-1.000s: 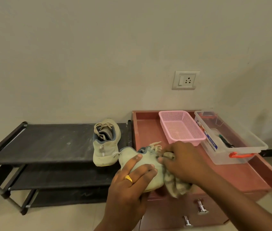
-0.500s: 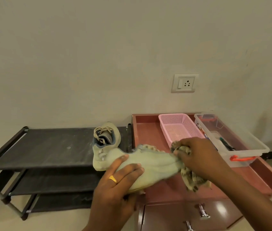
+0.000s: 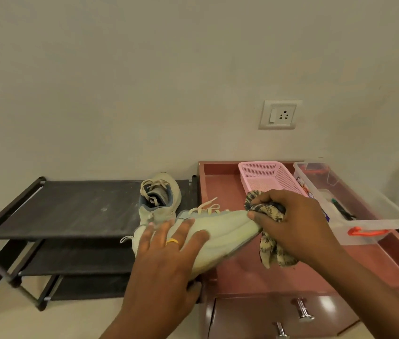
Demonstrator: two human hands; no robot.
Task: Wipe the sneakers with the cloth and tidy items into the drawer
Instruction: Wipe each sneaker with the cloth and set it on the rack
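A black shoe rack of 3 tiers stands at the left against the wall; most of its dusty top tier is bare. Sneaker 1, pale with loose laces, sits at the right end of that tier, close to the rack's corner post. No brand mark on it can be made out.

Sneaker 2 is held on its side across the gap between rack and table, heel over the rack side and toe over the table's left edge. The left hand, wearing a gold ring, lies over its side with fingers spread and the thumb tucked beneath, clamping it. The hands are apart, 1 at each end of the shoe.

The right hand is clenched around the bunched patterned cloth, which touches the toe and hangs down to the table.

The reddish table has a raised rim, with open surface along its left and front. A pink basket sits at the back, and just beside it is a clear box with an orange handle. A label on its side is too blurred to read. A dark marker lies inside. A wall socket is above. Below the rim, a closed drawer front carries 2 metal knobs.
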